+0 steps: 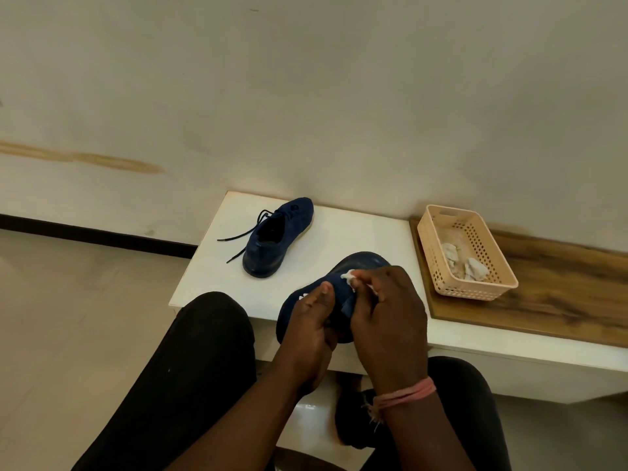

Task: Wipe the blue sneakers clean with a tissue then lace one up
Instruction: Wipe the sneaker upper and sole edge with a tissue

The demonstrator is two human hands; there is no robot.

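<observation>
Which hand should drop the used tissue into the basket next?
Right. The right hand already pinches the tissue and is nearer the basket on that side; the left hand grips the held sneaker.

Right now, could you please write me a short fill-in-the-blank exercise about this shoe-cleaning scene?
1. The right hand pinches a white ____ against the held sneaker.
2. The left hand grips the ____ from its near side.
3. The other sneaker lies on the table with its ____ loose.
4. Crumpled tissues lie in the peach ____.

Answers: tissue; sneaker; laces; basket
</observation>
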